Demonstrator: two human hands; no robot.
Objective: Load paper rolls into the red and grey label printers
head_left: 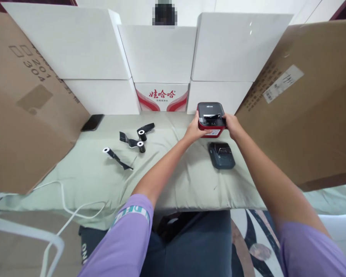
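A red and black label printer (210,109) is near the back right of the cloth, gripped from both sides. My left hand (194,130) clasps its left side, with the thumb across the front. At its right side is my right hand (232,125), fingers closed against the edge; the far fingertips are hidden. Something dark and shiny shows at the slot on the printer's top. Just in front lies a smaller dark portable printer (222,156). To the left are several small rolls with black strips unwound, among them one roll (141,146) standing upright.
White boxes (164,54) form a wall at the back. Large cardboard sheets stand at the left (25,127) and right (308,115). A dark phone (92,122) lies by the left cardboard. A white cable (64,196) crosses the front left of the pale green cloth (173,177).
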